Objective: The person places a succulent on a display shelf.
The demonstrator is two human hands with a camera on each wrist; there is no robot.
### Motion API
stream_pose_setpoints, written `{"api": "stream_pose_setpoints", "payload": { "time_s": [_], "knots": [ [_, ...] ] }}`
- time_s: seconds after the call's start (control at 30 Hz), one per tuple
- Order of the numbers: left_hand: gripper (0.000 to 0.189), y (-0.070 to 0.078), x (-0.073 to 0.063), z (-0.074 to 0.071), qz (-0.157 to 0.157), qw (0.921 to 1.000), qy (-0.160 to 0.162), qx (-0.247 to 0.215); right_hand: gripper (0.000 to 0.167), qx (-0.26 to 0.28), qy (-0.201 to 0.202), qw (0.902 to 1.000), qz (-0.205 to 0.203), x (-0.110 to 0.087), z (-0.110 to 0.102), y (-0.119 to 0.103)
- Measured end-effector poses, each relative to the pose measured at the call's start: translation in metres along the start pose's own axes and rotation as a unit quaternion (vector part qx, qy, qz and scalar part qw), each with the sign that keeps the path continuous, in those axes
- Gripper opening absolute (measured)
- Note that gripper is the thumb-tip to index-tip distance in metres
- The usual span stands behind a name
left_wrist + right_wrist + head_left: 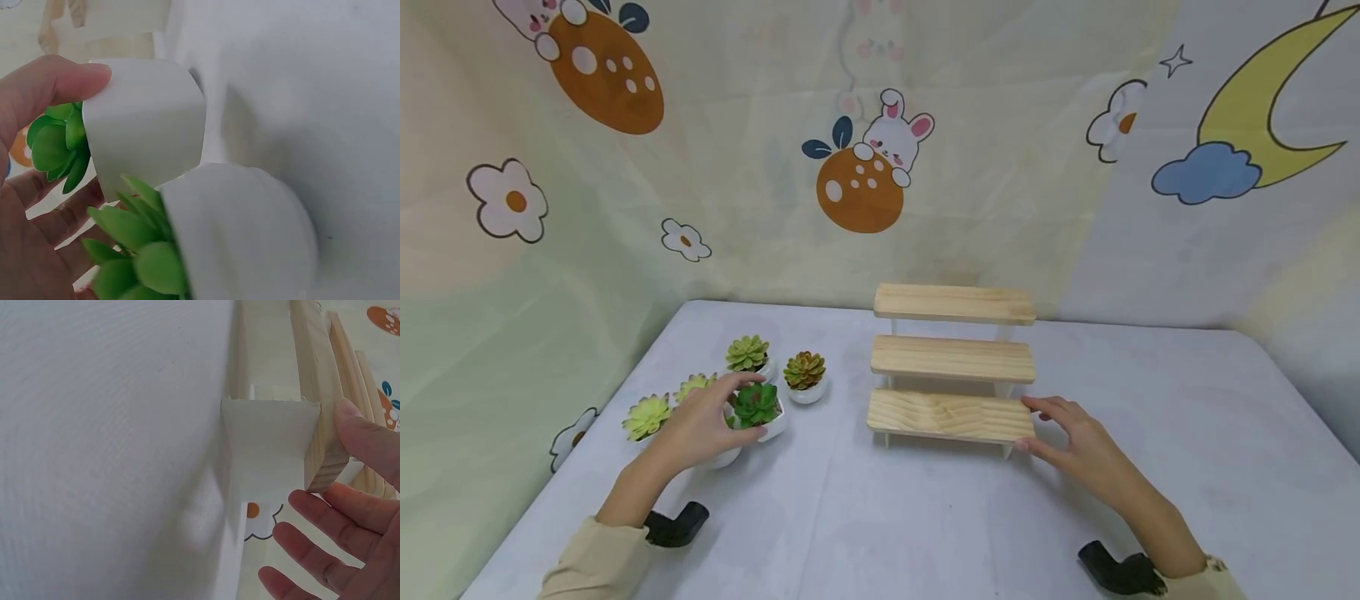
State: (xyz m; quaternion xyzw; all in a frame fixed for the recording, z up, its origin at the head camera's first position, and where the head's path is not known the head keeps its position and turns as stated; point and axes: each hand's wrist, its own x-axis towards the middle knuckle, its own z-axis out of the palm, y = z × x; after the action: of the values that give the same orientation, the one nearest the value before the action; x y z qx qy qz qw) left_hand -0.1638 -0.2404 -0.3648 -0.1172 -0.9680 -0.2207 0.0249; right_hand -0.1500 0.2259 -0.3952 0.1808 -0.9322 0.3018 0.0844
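**Left hand (698, 423) gripped a dark green succulent, right hand (1084, 442) pinched a shelf!**

And there it was, left of centre in the frame: the dark green succulent (756, 403) in its white pot (147, 125), caught between the left hand's thumb and fingers, the thumb pressed at the rim! Whether the pot's base touched the table, I couldn't tell. Over at centre right, the right hand had thumb and forefinger on the near end of the bottom plank (951, 415), its other fingers spread apart in the right wrist view.

Just beside the held plant, a round white pot (250, 231) with bright green leaves filled the lower part of the left wrist view. Around that hand, a real cluster: a yellow-green succulent (647, 415) at its left, another yellow-green one (747, 353) above, and a brownish succulent (805, 369) to the right, near but apart.

Above the bottom plank rose the middle plank (952, 358) and top plank (953, 302) of the three-step wooden stand, on white supports (272, 450). All stood on a white-covered table (887, 525), and behind hung a cartoon backdrop (737, 125), yellow crescent moon (1240, 100) at upper right!
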Motion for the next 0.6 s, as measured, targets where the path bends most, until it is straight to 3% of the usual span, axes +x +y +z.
{"api": "stream_pose_setpoints", "payload": {
  "time_s": [0.3,0.6],
  "knots": [
    [0.064,0.02,0.006,-0.012,0.049,0.9977,0.019,-0.044,0.056,-0.001,0.004,1.0,-0.008,0.0,0.001,0.001],
    [0.065,0.051,0.015,-0.015,0.081,0.9923,0.026,-0.089,0.054,-0.007,0.021,0.9994,-0.027,-0.002,0.004,0.002]
  ]
}}
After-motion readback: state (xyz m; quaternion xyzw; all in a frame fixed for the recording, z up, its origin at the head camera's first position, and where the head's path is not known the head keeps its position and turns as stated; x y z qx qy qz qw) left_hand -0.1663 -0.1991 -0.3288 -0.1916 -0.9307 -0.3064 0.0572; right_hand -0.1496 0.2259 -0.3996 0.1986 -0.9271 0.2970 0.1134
